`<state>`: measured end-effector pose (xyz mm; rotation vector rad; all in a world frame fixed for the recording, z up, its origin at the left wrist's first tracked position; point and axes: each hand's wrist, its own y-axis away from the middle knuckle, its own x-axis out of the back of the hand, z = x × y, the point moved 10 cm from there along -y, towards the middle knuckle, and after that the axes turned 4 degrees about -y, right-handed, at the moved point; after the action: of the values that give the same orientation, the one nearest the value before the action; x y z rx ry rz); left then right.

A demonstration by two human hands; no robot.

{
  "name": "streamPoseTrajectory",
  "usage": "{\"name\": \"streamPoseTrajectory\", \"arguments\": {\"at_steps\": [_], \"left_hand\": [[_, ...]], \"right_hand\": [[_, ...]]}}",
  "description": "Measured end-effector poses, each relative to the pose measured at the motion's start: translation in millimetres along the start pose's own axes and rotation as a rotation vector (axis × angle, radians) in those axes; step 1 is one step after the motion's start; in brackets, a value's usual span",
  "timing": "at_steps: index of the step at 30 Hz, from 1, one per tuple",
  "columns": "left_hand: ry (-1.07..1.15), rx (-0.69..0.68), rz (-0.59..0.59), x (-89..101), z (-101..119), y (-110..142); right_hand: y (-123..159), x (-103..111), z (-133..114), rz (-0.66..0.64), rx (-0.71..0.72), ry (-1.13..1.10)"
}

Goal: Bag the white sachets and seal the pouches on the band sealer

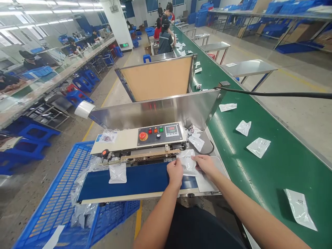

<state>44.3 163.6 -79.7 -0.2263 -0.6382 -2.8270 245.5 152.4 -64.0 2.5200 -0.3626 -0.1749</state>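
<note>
Both our hands work over the blue belt (135, 182) of the band sealer (160, 136), with open belt to their left up to a second pouch (117, 173). The foil pouch (187, 163) lies between them, our left hand (175, 172) and right hand (203, 164) closed narrowly on it.
</note>
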Motion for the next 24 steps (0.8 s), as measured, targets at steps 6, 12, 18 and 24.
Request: {"name": "streamPoseTrajectory", "arguments": {"at_steps": [6,12,18,24], "left_hand": [[0.082,-0.014,0.153,61.9,-5,-8],[0.039,-0.211,0.528,156.0,9,21],[0.093,-0.286,0.678,206.9,4,75],[0.083,-0.246,0.803,220.6,-11,107]], "right_hand": [[20,-17,13,-0.146,0.084,0.104],[42,263,26,0.566,0.17,0.425],[105,507,130,1.057,-0.465,0.723],[50,475,135,0.743,-0.238,0.872]]}}
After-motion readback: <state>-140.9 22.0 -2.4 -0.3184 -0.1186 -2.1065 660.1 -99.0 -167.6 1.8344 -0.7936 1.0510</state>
